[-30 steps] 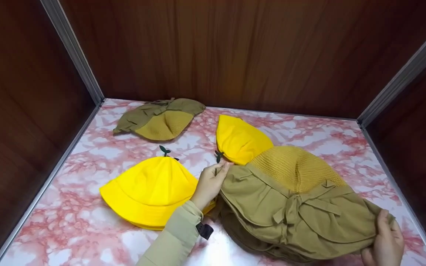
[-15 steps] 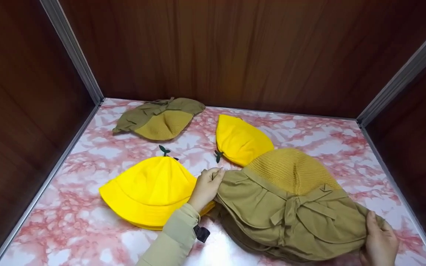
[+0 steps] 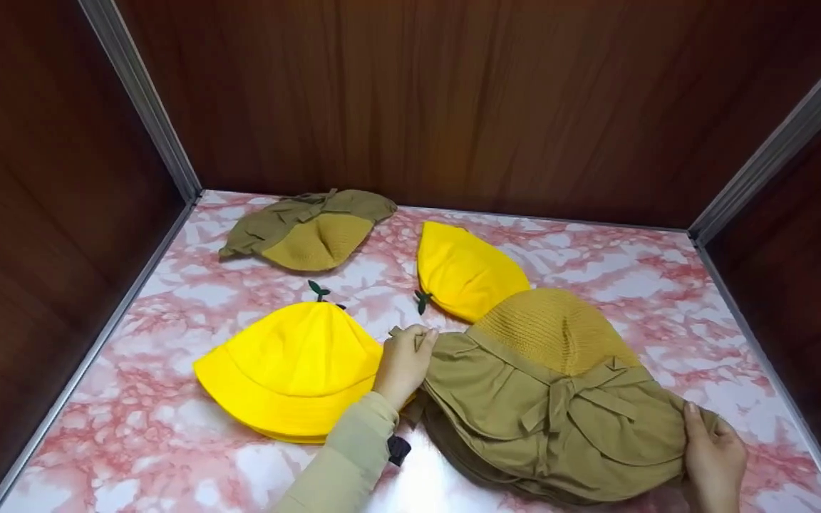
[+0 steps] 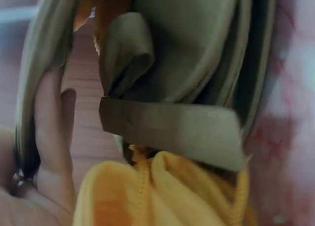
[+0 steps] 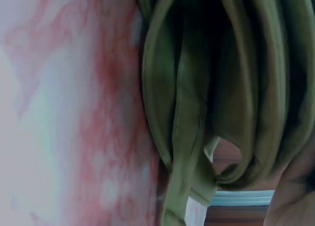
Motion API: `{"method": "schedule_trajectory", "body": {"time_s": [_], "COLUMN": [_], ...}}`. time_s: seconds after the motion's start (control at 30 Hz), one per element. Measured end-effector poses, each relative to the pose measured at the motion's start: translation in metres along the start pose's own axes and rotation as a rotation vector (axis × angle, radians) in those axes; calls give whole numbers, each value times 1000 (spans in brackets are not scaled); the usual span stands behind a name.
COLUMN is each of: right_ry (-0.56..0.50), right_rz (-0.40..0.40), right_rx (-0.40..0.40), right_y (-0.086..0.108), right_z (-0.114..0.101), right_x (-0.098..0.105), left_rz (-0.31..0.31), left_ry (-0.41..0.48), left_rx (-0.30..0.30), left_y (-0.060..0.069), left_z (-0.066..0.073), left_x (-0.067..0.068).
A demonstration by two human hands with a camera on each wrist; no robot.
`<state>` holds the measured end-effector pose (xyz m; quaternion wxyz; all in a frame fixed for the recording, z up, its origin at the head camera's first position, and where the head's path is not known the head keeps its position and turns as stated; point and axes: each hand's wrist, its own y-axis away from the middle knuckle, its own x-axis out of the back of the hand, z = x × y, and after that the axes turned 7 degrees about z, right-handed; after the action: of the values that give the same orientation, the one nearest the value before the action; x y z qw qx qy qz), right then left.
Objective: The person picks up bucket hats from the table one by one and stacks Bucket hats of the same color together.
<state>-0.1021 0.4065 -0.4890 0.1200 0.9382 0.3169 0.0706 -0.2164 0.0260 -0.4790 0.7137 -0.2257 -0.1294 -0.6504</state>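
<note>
An olive sun hat (image 3: 496, 377) with a mustard knitted crown and a bow lies at the front right. My left hand (image 3: 405, 363) pinches its left brim edge, and my right hand (image 3: 715, 452) grips the opposite end. Further olive brims show beneath it, layered in the right wrist view as stacked brims (image 5: 246, 88). In the left wrist view, my left fingers (image 4: 49, 122) hold one brim apart from the other folds (image 4: 197, 44). Beside my left hand sits a yellow bucket hat (image 3: 289, 363) with a green sprout on top.
Behind the olive hats lies a second yellow hat (image 3: 467, 267) on its side, its crown touching or overlapped by the knitted crown. Another olive hat (image 3: 311, 228) rests at the back left. Dark wood panels (image 3: 439, 107) enclose the marbled pink-and-white tabletop (image 3: 147, 413).
My right hand has moved left and slightly up, bringing the brim's right end inward. The top hat's crown has sunk a little. The other hats stay where they were.
</note>
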Motion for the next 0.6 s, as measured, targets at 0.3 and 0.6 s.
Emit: {"method": "schedule_trajectory", "body": {"time_s": [0.3,0.6], "right_ry": [564,514], "right_rz": [-61,47], "right_rx": [255,641], "right_y": [2,26], "right_z": [-7,-35], "right_x": [-5,-18], "left_rz": [67,147], "left_ry": [-224,-576], "left_rx": [-190,-386], "left_y": [-2,0], "left_z": [7,35], "left_x": [6,-5]}}
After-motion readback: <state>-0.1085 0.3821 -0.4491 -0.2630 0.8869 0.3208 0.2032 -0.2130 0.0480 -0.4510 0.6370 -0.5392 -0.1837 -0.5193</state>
